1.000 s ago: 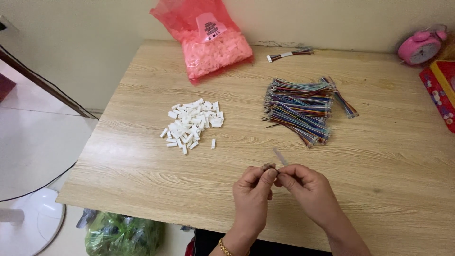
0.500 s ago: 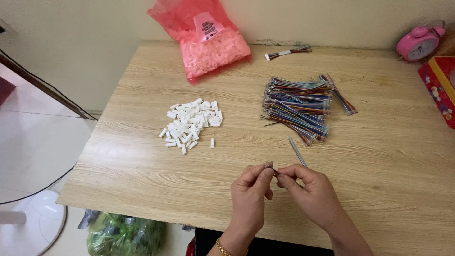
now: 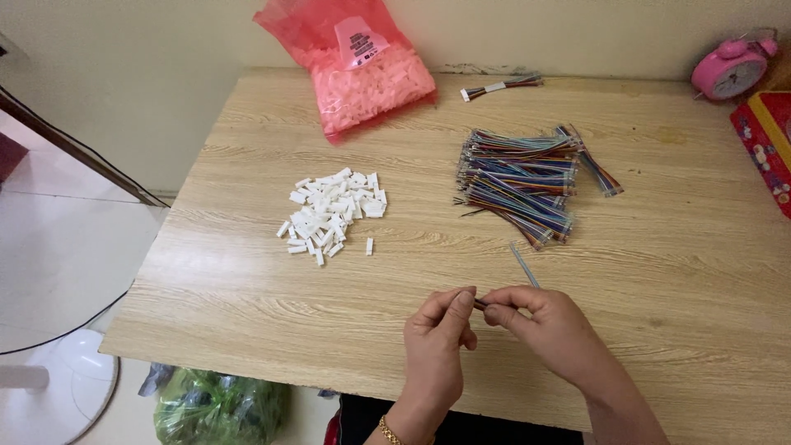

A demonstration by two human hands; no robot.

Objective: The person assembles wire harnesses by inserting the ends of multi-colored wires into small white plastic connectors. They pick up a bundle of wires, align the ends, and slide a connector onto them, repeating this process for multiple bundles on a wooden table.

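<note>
Grey wire strip was pinched betw. left hand & right hand, fingertips together. Step looked like prepping its end; next needs a white connector from pile at 10 o'clock.

Left hand and right hand pinching thin wire, white connectors nearby

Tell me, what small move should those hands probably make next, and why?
Probably reach the left hand to the pile of white plastic pieces for one. Both hands pinch a thin wire strip, the right hand gripping it, and no white piece shows between the fingers.
</note>
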